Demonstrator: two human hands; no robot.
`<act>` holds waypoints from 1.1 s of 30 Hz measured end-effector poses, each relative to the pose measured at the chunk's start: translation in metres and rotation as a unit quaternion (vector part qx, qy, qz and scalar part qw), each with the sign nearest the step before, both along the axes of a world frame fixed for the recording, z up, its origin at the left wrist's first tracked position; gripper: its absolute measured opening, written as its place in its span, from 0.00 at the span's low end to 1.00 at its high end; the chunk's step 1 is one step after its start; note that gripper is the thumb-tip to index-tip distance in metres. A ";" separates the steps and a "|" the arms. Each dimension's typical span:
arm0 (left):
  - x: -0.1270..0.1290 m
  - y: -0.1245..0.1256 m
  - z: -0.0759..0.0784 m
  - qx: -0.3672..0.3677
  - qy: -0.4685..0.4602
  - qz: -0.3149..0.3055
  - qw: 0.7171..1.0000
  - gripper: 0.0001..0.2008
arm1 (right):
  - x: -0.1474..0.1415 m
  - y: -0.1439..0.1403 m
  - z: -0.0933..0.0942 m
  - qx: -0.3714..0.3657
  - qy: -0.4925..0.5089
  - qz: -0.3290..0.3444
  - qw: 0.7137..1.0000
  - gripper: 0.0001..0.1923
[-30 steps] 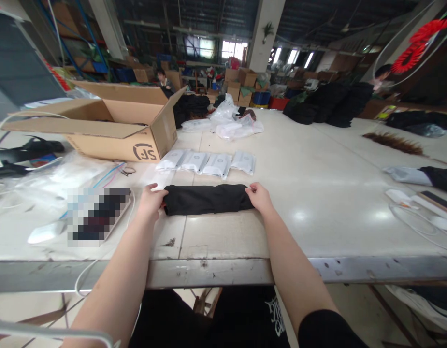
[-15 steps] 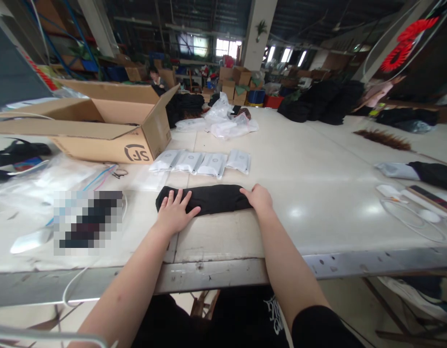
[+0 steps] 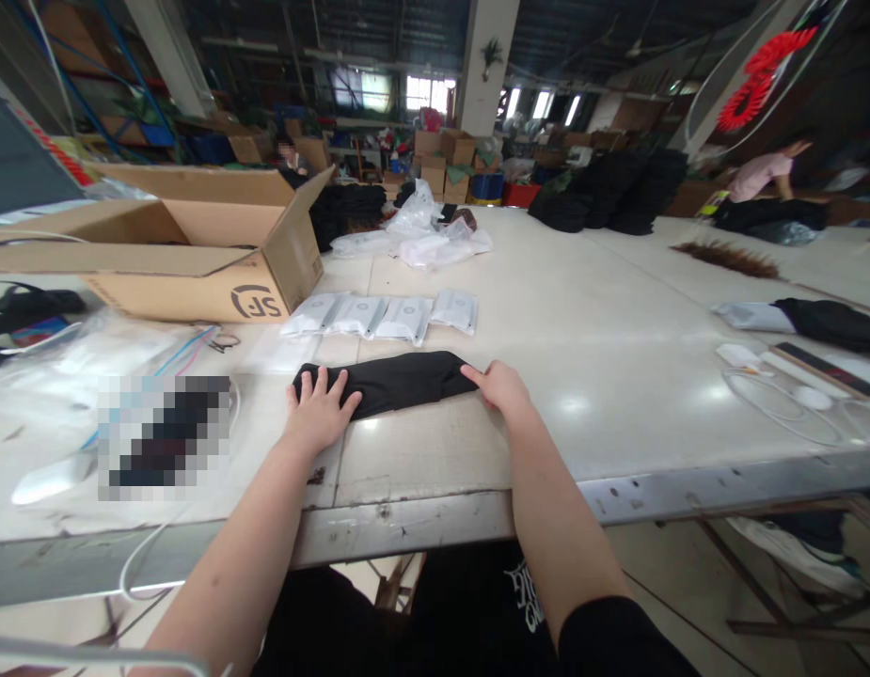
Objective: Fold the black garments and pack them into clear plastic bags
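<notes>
A long folded piece of black fabric [image 3: 399,384] lies flat across the table in front of me. My left hand [image 3: 320,409] rests on its left end with the fingers spread. At the opposite end, my right hand [image 3: 503,387] pinches the fabric's corner between thumb and fingers, and that end looks drawn to a point. Just beyond the fabric lie several white packets in clear plastic, one of them a packet [image 3: 404,318] near the middle of the row.
An open cardboard box [image 3: 265,273] stands at the back left. Clear plastic bags [image 3: 435,240] lie behind the packets. Stacks of black fabric [image 3: 604,193] are farther back. White cables [image 3: 780,404] lie at the right, and a person [image 3: 763,174] bends over fabric beyond.
The right end of the black fabric has narrowed where my right hand pulls its corner. The fabric's front edge now slants. The view has shifted slightly to the right.
</notes>
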State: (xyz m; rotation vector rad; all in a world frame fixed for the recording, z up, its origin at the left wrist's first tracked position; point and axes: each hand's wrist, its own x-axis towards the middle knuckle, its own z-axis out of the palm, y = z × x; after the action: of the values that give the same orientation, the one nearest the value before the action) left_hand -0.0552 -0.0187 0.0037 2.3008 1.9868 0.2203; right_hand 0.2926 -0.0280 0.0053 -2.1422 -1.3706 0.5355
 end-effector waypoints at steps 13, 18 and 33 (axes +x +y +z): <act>-0.001 0.004 0.002 0.003 -0.030 -0.030 0.999 0.35 | -0.001 0.009 -0.005 0.043 -0.023 -0.090 0.995 0.26; 0.001 0.002 0.001 0.007 -0.036 -0.026 0.999 0.37 | 0.007 0.010 -0.004 0.061 -0.010 -0.101 0.993 0.16; 0.010 -0.002 -0.003 -0.028 -0.061 -0.102 0.993 0.35 | 0.013 0.014 0.002 0.026 -0.065 -0.151 0.986 0.23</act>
State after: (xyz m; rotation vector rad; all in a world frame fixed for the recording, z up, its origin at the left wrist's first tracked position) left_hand -0.0453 -0.0203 0.0003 2.3712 1.6670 0.2789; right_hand 0.3056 -0.0143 0.0078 -2.3178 -1.0818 0.2423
